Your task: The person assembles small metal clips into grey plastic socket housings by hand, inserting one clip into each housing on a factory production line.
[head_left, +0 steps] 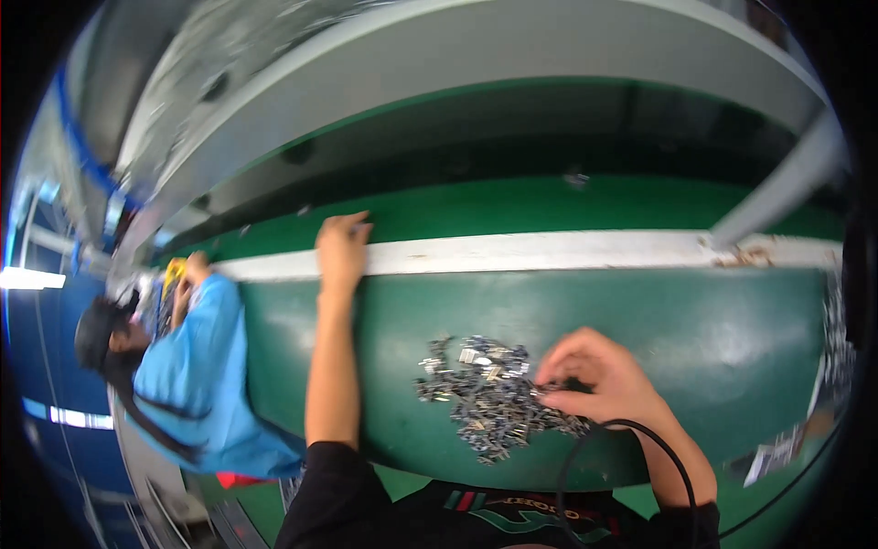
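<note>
A loose pile of small metal parts, silver and dark, lies on the green tabletop. At the pile's right side is my right hand, its thumb and fingers curled together at the parts; what they pinch is too small to make out. My left arm stretches far forward, and my left hand reaches over the white rail to the green belt. A small dark piece shows between its thumb and forefinger, its exact kind unclear.
Several small parts lie spaced along the belt, including a shiny part. To the left, a person in a blue top works at the same bench. A grey post slants up at right; a black cable loops by my right forearm.
</note>
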A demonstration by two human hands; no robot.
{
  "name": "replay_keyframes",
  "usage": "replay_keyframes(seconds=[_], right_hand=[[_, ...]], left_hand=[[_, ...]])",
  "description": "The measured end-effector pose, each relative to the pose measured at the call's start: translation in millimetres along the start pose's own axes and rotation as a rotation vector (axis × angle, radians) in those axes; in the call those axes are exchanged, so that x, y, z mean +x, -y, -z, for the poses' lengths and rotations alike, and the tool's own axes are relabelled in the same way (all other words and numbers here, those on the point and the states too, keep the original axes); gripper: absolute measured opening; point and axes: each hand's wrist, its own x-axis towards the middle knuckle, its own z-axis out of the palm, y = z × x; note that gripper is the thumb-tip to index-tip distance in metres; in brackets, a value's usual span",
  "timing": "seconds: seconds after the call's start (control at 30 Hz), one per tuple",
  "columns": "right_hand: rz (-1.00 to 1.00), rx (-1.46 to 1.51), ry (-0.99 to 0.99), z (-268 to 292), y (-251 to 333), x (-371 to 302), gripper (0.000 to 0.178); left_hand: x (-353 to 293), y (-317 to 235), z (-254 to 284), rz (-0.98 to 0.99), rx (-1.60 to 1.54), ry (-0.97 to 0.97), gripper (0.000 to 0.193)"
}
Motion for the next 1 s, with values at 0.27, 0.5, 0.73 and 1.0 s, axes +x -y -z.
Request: replay_keyframes(seconds=[0.27,0.5,0.73,1.0], right_hand=[[-0.122,0.162,-0.192,-3,0,2,0.035],[-0.014,-0.053,-0.305,0,-3,6,0.026],[0.078,-0.252,-0.452,2,-8,4,0.019],[0.449,-0.86,-0.458,-11,4,7,0.022]], left_hand=[[-93,-148,61,0.371,-1.367,0.375,0.038],[-111,-198,57,0.443,-1.647,0.565,0.046],[-129,-205,36,0.294,-1.657,0.523,0.046],[-138,-211,34,0.299,-1.57,0.542,0.039]])
